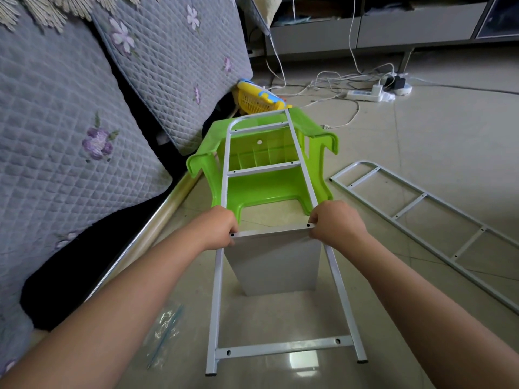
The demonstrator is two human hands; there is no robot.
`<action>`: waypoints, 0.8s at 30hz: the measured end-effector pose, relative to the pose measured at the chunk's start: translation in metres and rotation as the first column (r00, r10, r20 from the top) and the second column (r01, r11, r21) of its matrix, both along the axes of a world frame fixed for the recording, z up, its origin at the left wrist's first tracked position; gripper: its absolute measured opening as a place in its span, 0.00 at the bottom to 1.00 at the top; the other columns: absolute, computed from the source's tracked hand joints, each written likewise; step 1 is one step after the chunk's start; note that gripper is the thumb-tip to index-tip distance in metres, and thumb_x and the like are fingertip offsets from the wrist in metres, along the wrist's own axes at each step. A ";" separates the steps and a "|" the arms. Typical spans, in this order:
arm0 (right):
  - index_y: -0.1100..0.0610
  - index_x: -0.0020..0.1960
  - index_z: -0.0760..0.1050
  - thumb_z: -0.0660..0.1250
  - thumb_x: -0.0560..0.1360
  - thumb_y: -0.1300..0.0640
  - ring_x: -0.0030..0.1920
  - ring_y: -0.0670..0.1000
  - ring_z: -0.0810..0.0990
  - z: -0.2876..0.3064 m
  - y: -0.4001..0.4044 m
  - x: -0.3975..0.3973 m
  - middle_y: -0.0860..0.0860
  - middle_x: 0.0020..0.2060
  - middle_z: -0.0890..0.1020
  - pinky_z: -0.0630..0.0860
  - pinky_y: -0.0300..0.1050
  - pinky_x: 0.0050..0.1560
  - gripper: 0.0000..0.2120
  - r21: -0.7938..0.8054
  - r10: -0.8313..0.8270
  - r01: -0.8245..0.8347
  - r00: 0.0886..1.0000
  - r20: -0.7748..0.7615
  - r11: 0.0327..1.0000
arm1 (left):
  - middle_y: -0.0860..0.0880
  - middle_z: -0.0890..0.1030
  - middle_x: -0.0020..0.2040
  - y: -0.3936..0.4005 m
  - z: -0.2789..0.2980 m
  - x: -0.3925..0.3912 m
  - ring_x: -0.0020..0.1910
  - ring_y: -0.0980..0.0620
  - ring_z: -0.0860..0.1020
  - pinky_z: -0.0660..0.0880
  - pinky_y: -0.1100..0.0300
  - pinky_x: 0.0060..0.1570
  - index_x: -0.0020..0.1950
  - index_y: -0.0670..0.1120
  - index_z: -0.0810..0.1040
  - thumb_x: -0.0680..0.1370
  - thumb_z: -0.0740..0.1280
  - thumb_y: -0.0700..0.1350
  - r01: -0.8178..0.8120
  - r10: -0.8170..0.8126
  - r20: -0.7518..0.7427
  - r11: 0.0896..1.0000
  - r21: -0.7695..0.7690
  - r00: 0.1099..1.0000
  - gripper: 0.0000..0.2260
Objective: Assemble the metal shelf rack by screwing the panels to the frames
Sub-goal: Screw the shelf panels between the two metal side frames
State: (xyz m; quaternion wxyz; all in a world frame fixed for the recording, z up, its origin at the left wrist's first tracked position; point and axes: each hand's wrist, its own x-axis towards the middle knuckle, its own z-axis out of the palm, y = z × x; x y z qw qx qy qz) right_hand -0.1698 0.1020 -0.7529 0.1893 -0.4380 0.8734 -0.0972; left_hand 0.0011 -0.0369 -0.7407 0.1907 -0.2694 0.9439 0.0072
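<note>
Green plastic stool point(254, 189) overturned beside quilted sofa cushions point(70, 130); yellow basket point(254, 101), power strip point(365, 95) behind.

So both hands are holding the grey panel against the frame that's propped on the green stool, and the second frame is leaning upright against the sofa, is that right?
Not quite. The head view shows the second frame lying flat on the floor to the right, well away from the sofa. The rest holds: the left hand and right hand grip the grey panel against the frame propped on the green stool.
</note>
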 end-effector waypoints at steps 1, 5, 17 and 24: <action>0.55 0.53 0.80 0.64 0.72 0.63 0.47 0.56 0.79 0.000 0.000 0.000 0.54 0.48 0.81 0.70 0.40 0.38 0.12 0.008 0.001 -0.001 1.000 -0.006 1.000 | 0.48 0.60 0.27 0.001 0.001 -0.001 0.35 0.48 0.64 0.52 0.60 0.26 0.27 0.45 0.58 0.73 0.67 0.41 0.004 -0.004 0.010 1.000 -0.009 1.000 0.20; 0.56 0.51 0.79 0.64 0.71 0.62 0.46 0.55 0.79 0.002 -0.001 -0.001 0.53 0.47 0.80 0.71 0.41 0.38 0.10 0.033 0.010 -0.010 1.000 -0.013 0.999 | 0.48 0.62 0.27 0.005 0.002 0.000 0.35 0.47 0.65 0.53 0.60 0.26 0.28 0.45 0.60 0.74 0.67 0.42 0.007 -0.006 0.035 0.999 -0.033 0.999 0.19; 0.56 0.52 0.80 0.65 0.71 0.62 0.48 0.56 0.80 0.004 0.002 0.002 0.54 0.48 0.81 0.71 0.41 0.39 0.12 0.020 0.001 -0.001 1.000 0.021 1.000 | 0.48 0.63 0.27 0.014 0.004 0.005 0.35 0.46 0.67 0.54 0.60 0.26 0.27 0.45 0.61 0.75 0.64 0.40 -0.047 0.046 -0.015 0.997 -0.056 0.999 0.18; 0.54 0.57 0.79 0.65 0.72 0.62 0.53 0.53 0.79 0.014 0.010 0.000 0.52 0.52 0.81 0.69 0.38 0.42 0.15 -0.027 0.039 -0.036 0.993 0.112 0.999 | 0.50 0.64 0.28 0.016 0.003 0.005 0.38 0.47 0.69 0.58 0.59 0.31 0.29 0.46 0.64 0.76 0.63 0.40 -0.089 0.088 -0.042 0.996 -0.027 0.995 0.16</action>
